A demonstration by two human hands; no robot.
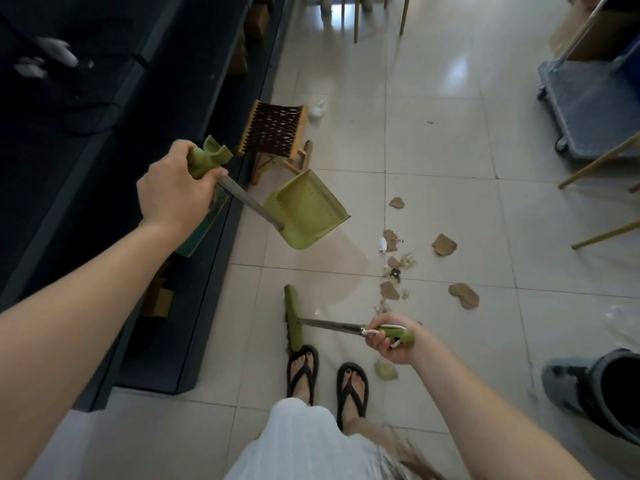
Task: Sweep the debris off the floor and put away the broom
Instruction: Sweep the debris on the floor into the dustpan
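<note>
My left hand (176, 188) grips the green handle top of a long-handled green dustpan (306, 213), whose scoop hangs above the tiled floor left of the debris. My right hand (389, 339) is closed around the green handle of a broom (294, 320); the broom head stands on the floor just ahead of my left foot. Debris (394, 268) lies scattered on the tiles: brown cardboard scraps, small pale crumpled bits and a white piece, ahead and right of the broom. One crumpled scrap (385, 370) lies beside my right foot.
A dark shelving unit (145, 168) runs along the left. A small wooden stool (277, 136) stands beside it with white scraps (318, 109) behind. A grey bin (602, 393) sits at right, a wheeled cart (588, 109) at upper right, and wooden chair legs (602, 233) nearby.
</note>
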